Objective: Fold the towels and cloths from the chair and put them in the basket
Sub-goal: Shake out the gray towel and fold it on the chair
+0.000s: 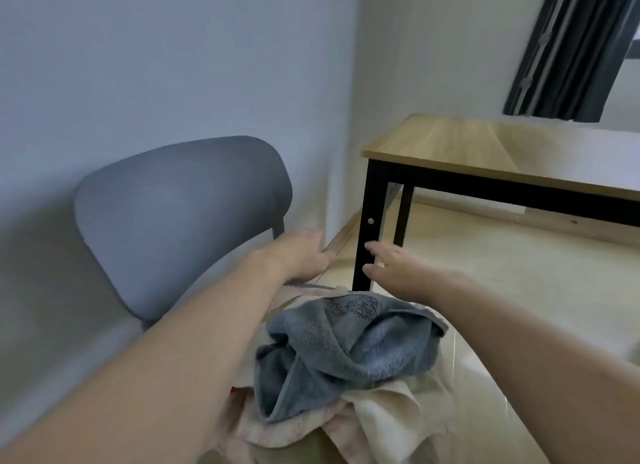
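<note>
A grey chair (180, 217) stands against the wall, its seat heaped with laundry. On top lies a crumpled blue-grey towel (346, 349), over cream and pale pink cloths (391, 411). My left hand (301, 255) reaches out past the far edge of the pile, beside the chair's backrest, fingers extended and holding nothing. My right hand (391, 269) hovers above the far right of the pile with fingers spread, empty. The frame is blurred. No basket is in view.
A wooden table (485, 152) with black legs stands to the right, one leg (367, 228) just behind my hands. A dark curtain (571, 48) hangs at the top right. Pale floor lies under and beside the table.
</note>
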The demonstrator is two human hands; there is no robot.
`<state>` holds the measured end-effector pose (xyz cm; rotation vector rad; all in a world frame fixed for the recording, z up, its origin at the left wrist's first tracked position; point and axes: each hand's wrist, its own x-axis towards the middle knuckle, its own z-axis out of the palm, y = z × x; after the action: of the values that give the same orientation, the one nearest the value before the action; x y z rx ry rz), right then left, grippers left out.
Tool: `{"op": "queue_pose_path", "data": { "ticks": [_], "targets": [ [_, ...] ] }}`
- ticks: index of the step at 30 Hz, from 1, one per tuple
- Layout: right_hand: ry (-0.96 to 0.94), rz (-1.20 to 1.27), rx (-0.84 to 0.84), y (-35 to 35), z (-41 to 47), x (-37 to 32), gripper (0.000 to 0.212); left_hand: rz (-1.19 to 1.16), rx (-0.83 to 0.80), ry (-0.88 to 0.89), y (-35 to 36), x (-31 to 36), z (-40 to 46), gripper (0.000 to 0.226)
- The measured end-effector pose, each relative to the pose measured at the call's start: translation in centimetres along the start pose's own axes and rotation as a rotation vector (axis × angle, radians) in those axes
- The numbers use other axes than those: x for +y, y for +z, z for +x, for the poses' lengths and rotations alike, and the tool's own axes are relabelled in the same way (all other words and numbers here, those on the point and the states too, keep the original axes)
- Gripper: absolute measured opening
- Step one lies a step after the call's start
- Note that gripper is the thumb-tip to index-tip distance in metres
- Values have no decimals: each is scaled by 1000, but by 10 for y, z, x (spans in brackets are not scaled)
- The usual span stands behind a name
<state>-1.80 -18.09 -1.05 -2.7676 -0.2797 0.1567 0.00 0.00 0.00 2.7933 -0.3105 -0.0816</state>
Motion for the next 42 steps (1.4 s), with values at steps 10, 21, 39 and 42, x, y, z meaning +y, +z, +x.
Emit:
{"op": "queue_pose_path", "data": {
  "ticks": [10,21,39,42],
  "targets": [
    [106,-6,-206,17,-29,2,18,-151,-375,28,34,-12,-24,45],
    [37,-143,-90,3,-22,-17,14,-224,-286,104,36,-20,-21,7],
    [-326,-270,571,-177,-144,-98,18,-608,79,179,-154,38,-137,24],
    [-310,-377,641,-204,-160,-106,23,-655,94,216,-184,57,-151,31]
  ]
}}
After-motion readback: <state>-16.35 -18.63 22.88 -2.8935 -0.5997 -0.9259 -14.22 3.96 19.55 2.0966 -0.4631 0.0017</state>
